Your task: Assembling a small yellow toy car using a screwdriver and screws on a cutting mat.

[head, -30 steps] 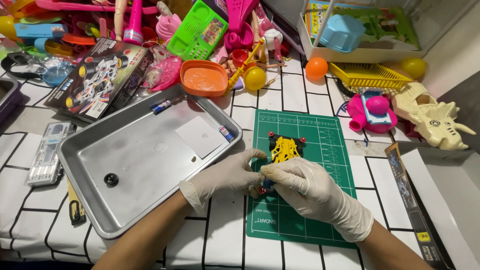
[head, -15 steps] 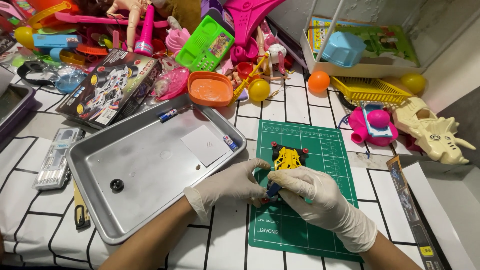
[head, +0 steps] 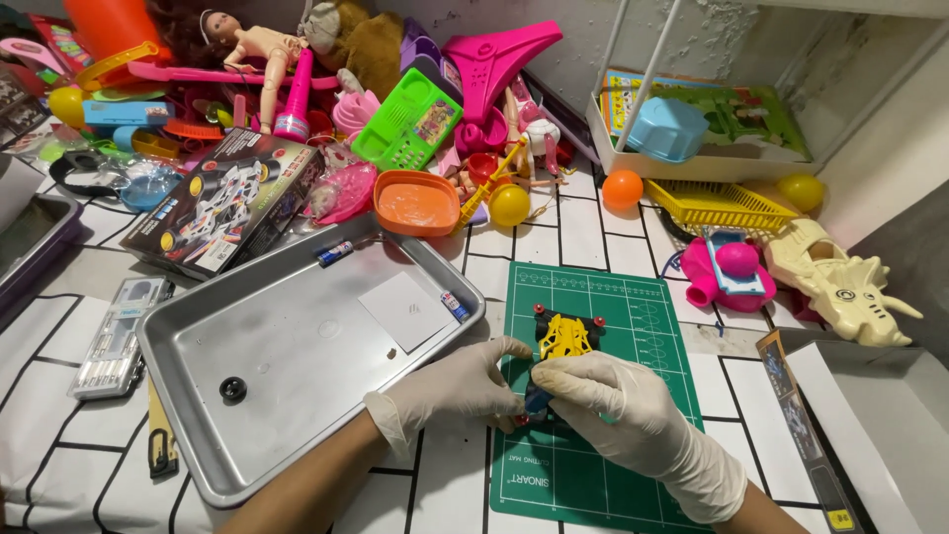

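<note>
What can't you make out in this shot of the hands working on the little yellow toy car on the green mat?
- Head view: the rear of the yellow toy car is covered by the left hand and right hand, so its back wheels and the grip are hidden.
- The small black round part in the metal tray is too small to identify.
- The green cutting mat is cut off by the bottom edge.

**Yellow toy race car on the cutting mat**

I see a small toy race car (head: 563, 341) with a yellow body shell and small red rollers at its front corners. It sits flat on the green cutting mat (head: 633, 316), nose pointing away from me. Its rear half is hidden under my gloved fingers; a bit of blue shows there, but I cannot tell which part it is.
</note>
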